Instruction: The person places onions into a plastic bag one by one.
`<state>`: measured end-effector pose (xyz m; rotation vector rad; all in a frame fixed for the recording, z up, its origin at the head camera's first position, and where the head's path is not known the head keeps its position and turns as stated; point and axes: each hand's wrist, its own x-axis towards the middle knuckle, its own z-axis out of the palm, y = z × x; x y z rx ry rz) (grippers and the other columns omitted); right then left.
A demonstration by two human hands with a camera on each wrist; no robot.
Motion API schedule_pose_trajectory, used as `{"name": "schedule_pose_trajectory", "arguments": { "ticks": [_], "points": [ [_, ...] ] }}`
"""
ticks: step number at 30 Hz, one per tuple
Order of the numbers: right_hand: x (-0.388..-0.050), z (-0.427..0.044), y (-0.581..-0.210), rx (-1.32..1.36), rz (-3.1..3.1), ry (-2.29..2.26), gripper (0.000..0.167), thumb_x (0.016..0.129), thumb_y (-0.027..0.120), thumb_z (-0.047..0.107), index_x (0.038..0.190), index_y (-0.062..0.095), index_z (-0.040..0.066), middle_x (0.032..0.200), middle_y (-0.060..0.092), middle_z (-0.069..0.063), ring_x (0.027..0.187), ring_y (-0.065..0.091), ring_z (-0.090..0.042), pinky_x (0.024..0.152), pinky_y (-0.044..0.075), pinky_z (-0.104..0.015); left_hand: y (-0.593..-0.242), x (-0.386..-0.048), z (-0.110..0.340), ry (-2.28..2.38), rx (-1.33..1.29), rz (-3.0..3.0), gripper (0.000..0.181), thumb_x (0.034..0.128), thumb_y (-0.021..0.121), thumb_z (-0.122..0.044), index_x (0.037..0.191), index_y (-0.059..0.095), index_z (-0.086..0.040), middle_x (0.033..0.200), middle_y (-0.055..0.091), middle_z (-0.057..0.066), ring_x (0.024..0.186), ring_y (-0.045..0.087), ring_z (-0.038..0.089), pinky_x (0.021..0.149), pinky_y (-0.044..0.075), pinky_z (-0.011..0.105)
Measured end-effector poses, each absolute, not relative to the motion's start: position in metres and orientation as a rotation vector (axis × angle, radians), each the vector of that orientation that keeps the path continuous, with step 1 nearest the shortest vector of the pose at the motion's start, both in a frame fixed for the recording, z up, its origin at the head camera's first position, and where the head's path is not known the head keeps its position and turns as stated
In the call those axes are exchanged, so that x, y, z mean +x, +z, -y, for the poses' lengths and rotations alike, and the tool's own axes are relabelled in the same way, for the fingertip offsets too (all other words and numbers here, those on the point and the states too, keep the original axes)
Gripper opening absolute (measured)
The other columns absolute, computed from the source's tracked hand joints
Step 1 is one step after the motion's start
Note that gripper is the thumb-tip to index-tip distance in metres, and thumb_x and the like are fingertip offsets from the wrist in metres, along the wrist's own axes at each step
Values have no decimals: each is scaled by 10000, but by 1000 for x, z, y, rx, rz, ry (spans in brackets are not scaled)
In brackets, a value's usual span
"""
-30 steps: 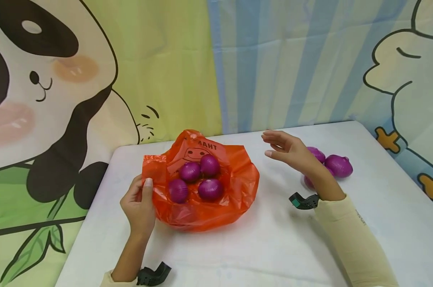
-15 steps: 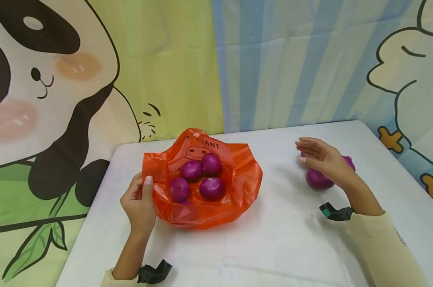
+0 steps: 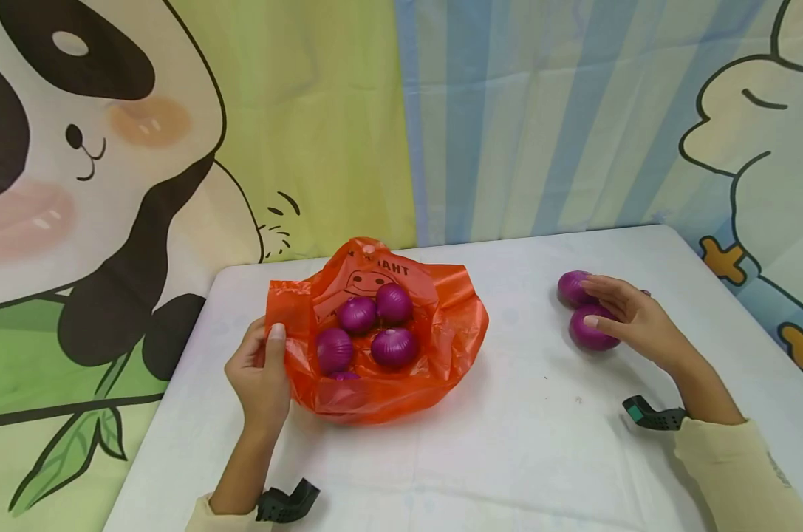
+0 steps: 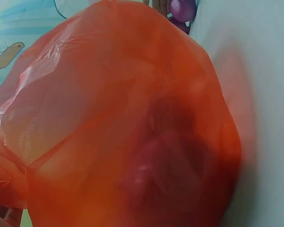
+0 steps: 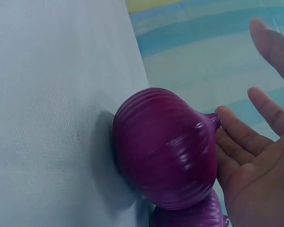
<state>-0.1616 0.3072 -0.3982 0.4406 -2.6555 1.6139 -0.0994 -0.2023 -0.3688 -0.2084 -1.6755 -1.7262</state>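
Observation:
My left hand (image 3: 263,377) pinches the left edge of an orange plastic bag (image 3: 434,373), thumb in front. Inside its wide mouth lie several purple onions (image 3: 394,348). The left wrist view is mostly filled by the bag's thin side (image 4: 94,123), with dark round shapes showing through. At the right, my right hand (image 3: 650,332) reaches over loose onions with its fingers spread. One near onion (image 3: 590,329) sits below the thumb, and another onion (image 3: 574,288) lies just behind. In the right wrist view, the fingers are extended beside a large onion (image 5: 165,149); whether they touch it I cannot tell.
A white-covered table (image 3: 507,458) carries everything. Its back edge meets a printed curtain (image 3: 494,125) with stripes and a panda. A small bit of another onion (image 3: 646,293) shows behind my right hand.
My right hand has moved right and down, from near the bag to the loose onions. My left hand keeps hold of the bag in much the same place.

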Motion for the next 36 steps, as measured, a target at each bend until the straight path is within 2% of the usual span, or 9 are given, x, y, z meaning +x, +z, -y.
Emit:
{"name": "schedule_pose_trajectory", "arguments": {
  "ticks": [3,7,10,22,36],
  "points": [
    [-161,-308,-401,384,2718,1527,623,888,716,103,1434,420,56,1429,432,-134,1352,392,-244,963,407,-159,-368,-100,202,-1713,-209,1690,192,958,556,-5,945,629,173,1116,660,154,987,646,238,852,539,246],
    [-159,-309,-407,319,2859,1332,654,881,738,235,1424,432,38,1426,395,-250,1288,356,-493,952,468,-488,-369,-99,202,-1711,-200,1695,200,960,559,-14,939,628,172,1117,656,162,989,645,249,851,540,253],
    [-158,-309,-415,317,2941,1229,681,868,748,291,1419,441,33,1398,369,-331,1219,362,-560,888,426,-692,-369,-99,201,-1721,-195,1692,186,959,563,-17,944,651,145,1116,655,164,986,643,254,847,542,256],
    [-156,-304,-426,342,2954,1215,539,870,745,296,1314,555,57,1297,478,-304,1132,459,-517,841,478,-673,-370,-99,201,-1717,-180,1703,168,958,566,-14,970,679,110,1111,660,148,986,646,243,841,543,254],
    [-154,-288,-407,294,2894,1247,539,883,728,314,1326,550,66,1300,478,-299,1125,462,-508,805,519,-629,-371,-98,201,-1739,-178,1694,167,961,565,-14,975,686,100,1119,651,163,994,639,254,843,544,266]
  ]
}}
